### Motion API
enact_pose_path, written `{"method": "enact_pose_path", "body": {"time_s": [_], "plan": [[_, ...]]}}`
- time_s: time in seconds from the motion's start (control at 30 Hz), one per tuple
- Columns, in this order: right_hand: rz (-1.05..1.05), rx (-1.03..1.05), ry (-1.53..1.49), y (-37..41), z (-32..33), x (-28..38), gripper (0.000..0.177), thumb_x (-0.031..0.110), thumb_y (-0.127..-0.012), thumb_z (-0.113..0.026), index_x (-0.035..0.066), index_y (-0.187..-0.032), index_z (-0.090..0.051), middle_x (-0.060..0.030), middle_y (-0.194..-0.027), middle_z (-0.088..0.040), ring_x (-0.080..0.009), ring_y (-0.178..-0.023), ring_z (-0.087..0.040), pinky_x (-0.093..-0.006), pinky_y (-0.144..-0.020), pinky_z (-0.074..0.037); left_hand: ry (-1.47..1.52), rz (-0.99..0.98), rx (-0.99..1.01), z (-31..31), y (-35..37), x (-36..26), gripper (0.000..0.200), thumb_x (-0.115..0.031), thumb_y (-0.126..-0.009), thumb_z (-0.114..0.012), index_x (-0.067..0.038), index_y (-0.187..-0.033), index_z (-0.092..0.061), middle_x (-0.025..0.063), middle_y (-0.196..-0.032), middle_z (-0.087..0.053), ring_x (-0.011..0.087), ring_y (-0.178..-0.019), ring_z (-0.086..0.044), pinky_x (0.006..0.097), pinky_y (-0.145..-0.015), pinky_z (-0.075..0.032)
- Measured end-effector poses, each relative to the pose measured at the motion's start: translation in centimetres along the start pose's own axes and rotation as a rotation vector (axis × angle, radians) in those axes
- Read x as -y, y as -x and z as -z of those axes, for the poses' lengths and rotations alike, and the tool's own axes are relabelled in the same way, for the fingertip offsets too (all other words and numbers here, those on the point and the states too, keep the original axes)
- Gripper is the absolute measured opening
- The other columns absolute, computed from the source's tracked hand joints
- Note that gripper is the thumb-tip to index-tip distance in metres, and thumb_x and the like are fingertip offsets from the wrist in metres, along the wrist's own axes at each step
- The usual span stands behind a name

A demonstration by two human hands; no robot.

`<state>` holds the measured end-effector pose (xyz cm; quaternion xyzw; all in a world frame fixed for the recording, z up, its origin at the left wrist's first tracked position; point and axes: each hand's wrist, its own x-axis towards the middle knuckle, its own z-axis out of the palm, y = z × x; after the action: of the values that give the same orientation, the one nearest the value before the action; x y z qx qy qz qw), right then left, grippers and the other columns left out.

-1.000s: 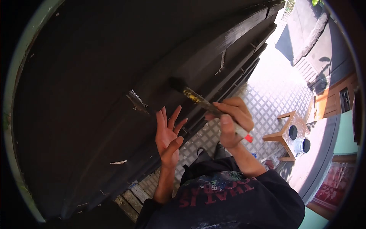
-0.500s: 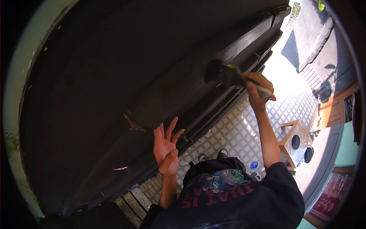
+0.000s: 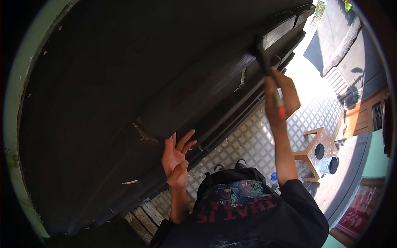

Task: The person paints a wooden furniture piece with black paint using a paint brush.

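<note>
Right grip (image 3: 283, 97) closed around the paintbrush (image 3: 264, 62), I have its dark bristles at the black boards (image 3: 124, 62), beside a pale, shiny stretch (image 3: 279, 35); my left grip (image 3: 175, 161) is open, fingers apart, near a chipped patch (image 3: 144, 132).

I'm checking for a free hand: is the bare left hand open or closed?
The left hand is open: its fingers are apart and hold nothing.

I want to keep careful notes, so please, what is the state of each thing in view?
Boards: dark, with some pale marks.
Brush: held, bristles by the boards.
Left hand: open, empty.
Right hand: closed around the brush handle.
Table: standing on its legs.
Clear container: on the table, dark at one end.
</note>
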<state>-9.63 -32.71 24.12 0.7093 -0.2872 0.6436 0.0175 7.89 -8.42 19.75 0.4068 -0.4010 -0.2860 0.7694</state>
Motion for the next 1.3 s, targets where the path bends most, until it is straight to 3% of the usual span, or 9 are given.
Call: {"method": "enact_pose_path", "body": {"time_s": [0.1,0.27,0.37,0.53,0.67,0.77,1.0,1.13,1.3], "plan": [[0.02,0.024,-0.055,1.4,0.1,4.4,0.033,0.002,-0.076,-0.082,-0.007,-0.106,-0.072,-0.0164,-0.084,-0.07,-0.0257,-0.069,-0.068,-0.0317,-0.06,-0.055,0.011,0.003,0.042,0.7,-0.2,0.4,0.093,-0.02,-0.077,-0.064,0.007,-0.156,-0.024,0.0132,-0.16,-0.037,0.0505,-0.136,-0.046,0.0484,-0.103,-0.046],[0.182,0.251,-0.419,1.9,2.5,9.7,0.029,0.011,-0.083,-0.079,-0.009,-0.102,-0.073,-0.0162,-0.08,-0.069,-0.0231,-0.063,-0.067,-0.0296,-0.056,-0.054,0.043,0.001,0.054,1.0,-0.2,0.4,0.093,-0.018,-0.075,-0.064,0.007,-0.156,-0.025,0.0131,-0.159,-0.038,0.0505,-0.136,-0.046,0.0474,-0.102,-0.046],[0.124,0.351,-0.665,1.0,3.2,10.0,0.029,0.009,-0.079,-0.08,-0.01,-0.099,-0.072,-0.0139,-0.085,-0.071,-0.0236,-0.064,-0.067,-0.0314,-0.056,-0.055,0.04,-0.003,0.051,1.5,0.0,0.4,0.093,-0.016,-0.073,-0.064,0.008,-0.155,-0.026,0.0148,-0.158,-0.039,0.0503,-0.135,-0.047,0.0465,-0.103,-0.046],[-0.248,0.348,-0.737,0.3,3.0,4.2,0.029,0.018,-0.094,-0.066,-0.01,-0.101,-0.073,-0.0131,-0.085,-0.073,-0.0164,-0.062,-0.067,-0.0283,-0.057,-0.052,0.026,0.024,0.051,1.3,-0.5,-0.1,0.096,-0.016,-0.071,-0.065,0.008,-0.155,-0.027,0.0177,-0.158,-0.038,0.0491,-0.134,-0.048,0.0462,-0.103,-0.044],[-0.52,0.014,-0.719,0.1,-0.3,-2.9,0.027,0.019,-0.1,-0.063,-0.006,-0.103,-0.073,-0.0129,-0.083,-0.073,-0.0166,-0.064,-0.069,-0.0252,-0.064,-0.053,-0.012,0.022,0.051,1.2,-0.9,-0.1,0.096,-0.017,-0.07,-0.065,0.008,-0.155,-0.027,0.0213,-0.159,-0.035,0.0476,-0.139,-0.043,0.047,-0.104,-0.044],[-0.636,-0.194,-0.52,-1.1,-0.2,-7.1,0.028,0.019,-0.101,-0.06,-0.005,-0.11,-0.071,-0.0145,-0.096,-0.073,-0.0182,-0.069,-0.071,-0.0279,-0.069,-0.056,-0.024,0.013,0.042,1.0,-0.8,-0.3,0.094,-0.018,-0.073,-0.066,0.008,-0.155,-0.027,0.0236,-0.16,-0.032,0.0457,-0.145,-0.035,0.0492,-0.107,-0.041],[-0.778,-0.511,-0.83,-0.9,0.1,-3.5,0.044,0.021,-0.102,-0.057,-0.003,-0.139,-0.054,-0.0141,-0.108,-0.071,-0.016,-0.08,-0.071,-0.0302,-0.078,-0.057,-0.087,-0.014,0.11,2.4,-0.5,0.5,0.096,-0.017,-0.079,-0.075,0.007,-0.156,-0.023,0.0224,-0.163,-0.025,0.0348,-0.153,-0.022,0.0568,-0.119,-0.026],[-0.916,-0.388,-0.851,1.7,-1.8,3.4,0.037,0.015,-0.099,-0.056,-0.008,-0.128,-0.059,-0.0177,-0.111,-0.07,-0.0216,-0.082,-0.072,-0.0335,-0.075,-0.06,-0.12,0.002,0.121,2.7,-0.3,0.7,0.096,-0.016,-0.08,-0.075,0.007,-0.156,-0.022,0.021,-0.164,-0.023,0.034,-0.153,-0.021,0.0571,-0.12,-0.024],[-0.705,0.094,-1.051,7.2,1.6,9.4,0.036,0.012,-0.095,-0.06,-0.013,-0.12,-0.061,-0.0243,-0.105,-0.068,-0.027,-0.066,-0.07,-0.0325,-0.054,-0.06,-0.154,0.017,0.105,2.0,-0.4,0.5,0.099,-0.018,-0.08,-0.076,0.008,-0.157,-0.019,0.0221,-0.165,-0.022,0.0357,-0.154,-0.019,0.0543,-0.121,-0.022]]}}
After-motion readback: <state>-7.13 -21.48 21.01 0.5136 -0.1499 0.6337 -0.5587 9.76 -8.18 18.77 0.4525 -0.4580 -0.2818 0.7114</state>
